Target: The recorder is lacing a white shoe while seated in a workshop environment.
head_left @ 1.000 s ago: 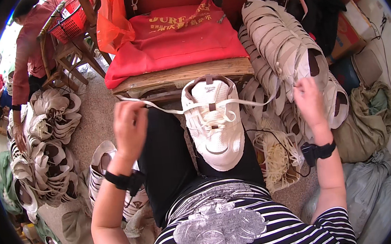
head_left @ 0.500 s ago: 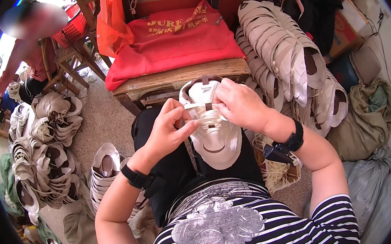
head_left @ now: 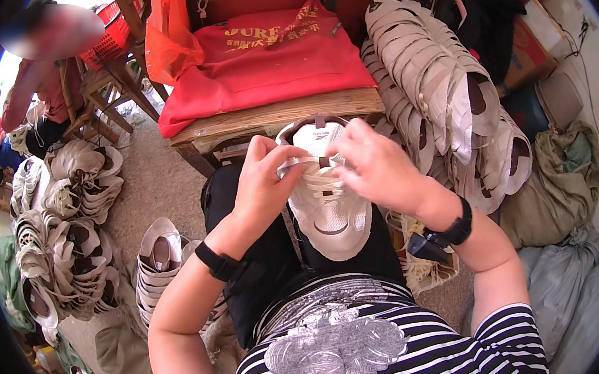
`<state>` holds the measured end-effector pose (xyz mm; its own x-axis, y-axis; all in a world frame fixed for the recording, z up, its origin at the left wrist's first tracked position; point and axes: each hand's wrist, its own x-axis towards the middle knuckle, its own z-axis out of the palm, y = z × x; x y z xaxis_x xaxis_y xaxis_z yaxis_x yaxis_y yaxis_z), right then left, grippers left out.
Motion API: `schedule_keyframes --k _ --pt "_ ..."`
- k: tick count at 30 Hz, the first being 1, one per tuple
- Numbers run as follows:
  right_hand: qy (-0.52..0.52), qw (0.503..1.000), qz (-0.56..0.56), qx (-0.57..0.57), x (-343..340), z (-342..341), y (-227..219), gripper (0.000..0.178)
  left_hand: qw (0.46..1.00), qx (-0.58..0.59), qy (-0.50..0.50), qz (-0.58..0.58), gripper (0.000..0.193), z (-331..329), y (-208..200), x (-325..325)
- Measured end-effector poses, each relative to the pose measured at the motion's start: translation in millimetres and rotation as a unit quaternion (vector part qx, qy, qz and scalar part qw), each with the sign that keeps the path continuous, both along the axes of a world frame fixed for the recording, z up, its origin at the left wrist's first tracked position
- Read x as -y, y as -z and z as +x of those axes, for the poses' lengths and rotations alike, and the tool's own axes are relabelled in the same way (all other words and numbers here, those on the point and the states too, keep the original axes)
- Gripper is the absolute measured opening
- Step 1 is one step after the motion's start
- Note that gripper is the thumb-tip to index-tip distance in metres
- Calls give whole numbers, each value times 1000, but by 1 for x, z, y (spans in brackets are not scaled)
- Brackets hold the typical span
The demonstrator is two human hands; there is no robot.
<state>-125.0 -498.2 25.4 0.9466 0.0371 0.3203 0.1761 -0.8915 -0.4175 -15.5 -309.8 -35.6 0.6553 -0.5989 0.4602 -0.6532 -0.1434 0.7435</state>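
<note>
A pale cream shoe upper (head_left: 331, 221) lies over my lap, toe toward me, its white tongue with a brown tab at the far end. Across the throat runs a white shoelace (head_left: 303, 161), with several rows laced below it. My left hand (head_left: 263, 181) is closed at the upper's left side, thumb and forefinger pinching the lace. At the right lacing edge, beside the tongue, my right hand (head_left: 377, 173) has bent fingers drawn together at the lace; they are slightly blurred and partly hide it.
Ahead stands a wooden bench (head_left: 272, 118) covered by a red cloth (head_left: 268, 76). Stacked shoe uppers (head_left: 423, 55) lean at its right; more piles (head_left: 77, 256) cover the floor at left. Loose laces fill a box (head_left: 451, 268) by my right leg. Another person (head_left: 56, 87) sits far left.
My left hand has moved slightly up and rolled inward, with the lace still pinched. My right hand has shifted a little to the right, its fingers moving at the lacing edge.
</note>
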Motion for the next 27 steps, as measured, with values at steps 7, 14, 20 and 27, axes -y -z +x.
schedule_keyframes --k 7,14,20,27 --pt "-49 978 -176 97 -11 11 14 23 994 107 -8 32 11 3 -10 1" --pt "7 975 -199 96 -5 -11 25 33 994 74 -32 70 6 2 -17 -26" --pt "31 981 -96 169 -7 -23 48 21 996 61 -37 56 6 14 -16 -58" --pt "36 992 31 119 -4 -18 27 20 990 84 -106 34 7 34 -20 -76"
